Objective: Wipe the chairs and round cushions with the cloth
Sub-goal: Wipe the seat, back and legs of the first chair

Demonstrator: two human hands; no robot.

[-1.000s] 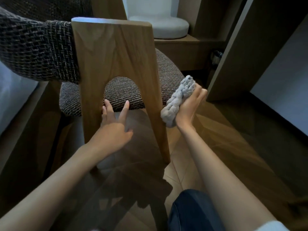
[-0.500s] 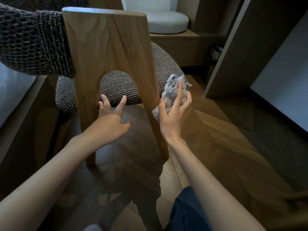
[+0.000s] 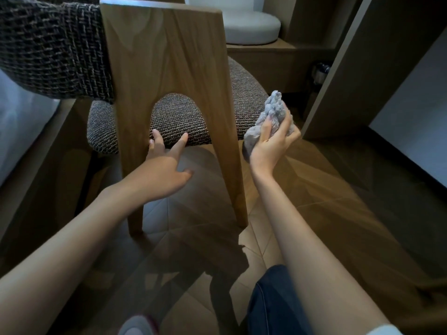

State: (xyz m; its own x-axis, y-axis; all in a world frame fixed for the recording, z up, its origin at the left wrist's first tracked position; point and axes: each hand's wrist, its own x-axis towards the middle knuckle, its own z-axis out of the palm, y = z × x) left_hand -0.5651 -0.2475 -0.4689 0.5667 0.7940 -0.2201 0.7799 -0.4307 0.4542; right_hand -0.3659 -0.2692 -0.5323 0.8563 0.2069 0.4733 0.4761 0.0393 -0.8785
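Note:
A wooden chair (image 3: 169,68) with a brown woven seat (image 3: 179,117) and woven backrest stands right in front of me, seen from its arched leg panel. My left hand (image 3: 167,165) reaches through the arch, straight fingers touching the seat's lower edge. My right hand (image 3: 273,146) grips a bunched grey cloth (image 3: 273,114) just right of the panel's right leg, beside the seat edge and off the wood. A white round cushion (image 3: 251,22) sits on a wooden ledge behind the chair.
A tall wooden panel (image 3: 350,68) rises at the right, with a pale wall beyond it. A small dark object (image 3: 320,71) sits by the ledge base. Wood-pattern floor (image 3: 338,213) spreads at the right. My knee in dark trousers (image 3: 273,301) is at the bottom.
My right hand with the cloth came off the right leg, dipped, then moved right and turned palm toward me. The left hand stays at the seat edge.

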